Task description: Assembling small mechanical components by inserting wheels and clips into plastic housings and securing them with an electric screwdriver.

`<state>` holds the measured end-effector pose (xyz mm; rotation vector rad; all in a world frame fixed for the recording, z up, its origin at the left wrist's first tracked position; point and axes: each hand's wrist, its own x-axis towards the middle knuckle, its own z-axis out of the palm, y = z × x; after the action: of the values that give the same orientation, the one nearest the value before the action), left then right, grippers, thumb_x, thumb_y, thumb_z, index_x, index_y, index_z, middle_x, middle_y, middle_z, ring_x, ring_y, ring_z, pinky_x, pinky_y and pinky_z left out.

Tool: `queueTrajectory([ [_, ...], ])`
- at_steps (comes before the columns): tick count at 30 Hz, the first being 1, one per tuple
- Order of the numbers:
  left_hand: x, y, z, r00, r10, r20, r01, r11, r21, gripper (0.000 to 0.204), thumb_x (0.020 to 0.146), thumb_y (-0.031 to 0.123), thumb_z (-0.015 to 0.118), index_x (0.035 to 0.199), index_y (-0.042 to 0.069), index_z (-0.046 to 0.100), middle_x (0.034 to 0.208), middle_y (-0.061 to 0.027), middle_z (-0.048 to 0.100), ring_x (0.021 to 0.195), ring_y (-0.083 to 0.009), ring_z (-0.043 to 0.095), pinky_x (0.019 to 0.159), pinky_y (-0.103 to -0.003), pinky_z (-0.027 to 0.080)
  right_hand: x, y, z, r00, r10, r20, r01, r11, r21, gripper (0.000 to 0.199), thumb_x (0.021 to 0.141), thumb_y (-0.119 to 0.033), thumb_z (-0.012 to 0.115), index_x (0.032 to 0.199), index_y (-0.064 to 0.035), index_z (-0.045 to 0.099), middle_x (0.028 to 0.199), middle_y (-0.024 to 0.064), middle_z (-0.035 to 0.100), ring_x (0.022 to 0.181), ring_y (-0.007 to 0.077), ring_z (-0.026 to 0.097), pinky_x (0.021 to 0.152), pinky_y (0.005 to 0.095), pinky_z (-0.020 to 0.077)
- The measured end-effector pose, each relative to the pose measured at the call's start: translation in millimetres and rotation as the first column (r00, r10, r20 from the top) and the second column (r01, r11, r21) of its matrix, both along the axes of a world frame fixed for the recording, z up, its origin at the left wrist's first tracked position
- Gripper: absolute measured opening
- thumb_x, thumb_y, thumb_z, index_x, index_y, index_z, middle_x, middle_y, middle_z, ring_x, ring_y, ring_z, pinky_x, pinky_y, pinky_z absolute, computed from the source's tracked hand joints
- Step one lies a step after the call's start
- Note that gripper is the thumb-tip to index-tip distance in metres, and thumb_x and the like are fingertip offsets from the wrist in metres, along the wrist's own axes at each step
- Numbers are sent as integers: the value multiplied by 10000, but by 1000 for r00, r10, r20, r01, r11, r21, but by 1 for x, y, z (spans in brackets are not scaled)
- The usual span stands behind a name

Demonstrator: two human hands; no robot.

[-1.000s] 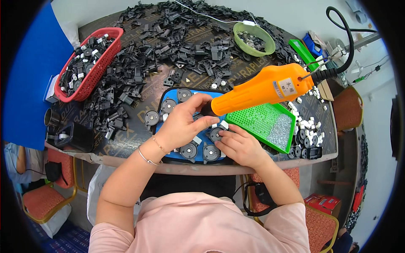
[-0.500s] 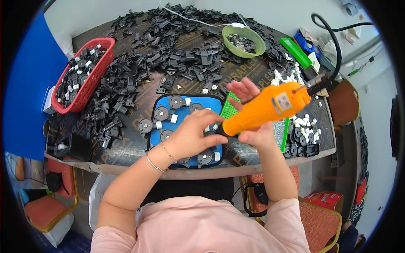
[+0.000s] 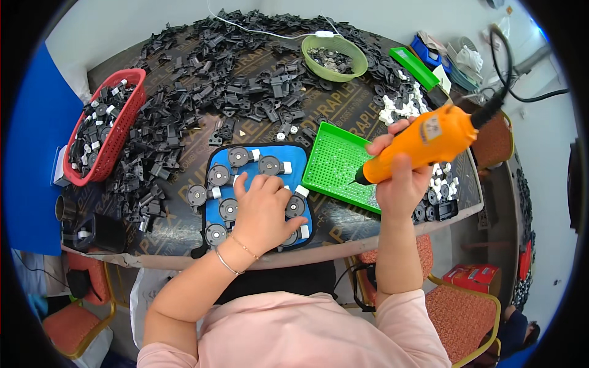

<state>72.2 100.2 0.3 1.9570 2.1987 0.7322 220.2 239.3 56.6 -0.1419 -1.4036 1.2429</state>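
My right hand [image 3: 402,187] is wrapped round an orange electric screwdriver [image 3: 423,144], whose black nose and thin bit point left over the green perforated tray [image 3: 328,156]. The cable runs up from its rear end. My left hand [image 3: 264,208] is over the blue mat [image 3: 257,168], palm down with fingers apart, among the parts there. Several round dark-grey parts with white tabs lie on the mat, such as one round part [image 3: 269,165] just beyond my fingers. Whether my left fingertips touch a part beneath them is hidden.
Heaps of black plastic pieces [image 3: 270,83] cover the far table. A red basket [image 3: 138,101] of parts stands at left, a pale green bowl [image 3: 334,78] of small metal pieces at the back. White pieces [image 3: 399,109] lie at right. A black box [image 3: 110,233] sits front left.
My hands have drawn apart: the right carries the screwdriver rightward over the green tray, and the left has shifted left and down on the mat. The screwdriver's nose is away from the left hand.
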Motion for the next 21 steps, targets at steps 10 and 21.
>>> queueTrajectory([
  [10,5,7,-5,996,70,59,-70,998,8,380,518,289,816,799,88,658,1001,-29,567,1061,-233,458,972,-554,211,-2,6,-23,981,-153,118,166,981,-104,283,783,5,606,1024,-15,459,941,106,495,608,150,547,594,276,456],
  [21,3,9,-6,995,80,65,-76,995,-70,411,485,318,827,798,100,674,1219,-23,532,1232,-268,360,1022,-574,134,-9,-1,-33,982,-104,156,124,984,-124,245,777,48,585,978,-11,457,836,86,495,587,135,538,531,237,454],
])
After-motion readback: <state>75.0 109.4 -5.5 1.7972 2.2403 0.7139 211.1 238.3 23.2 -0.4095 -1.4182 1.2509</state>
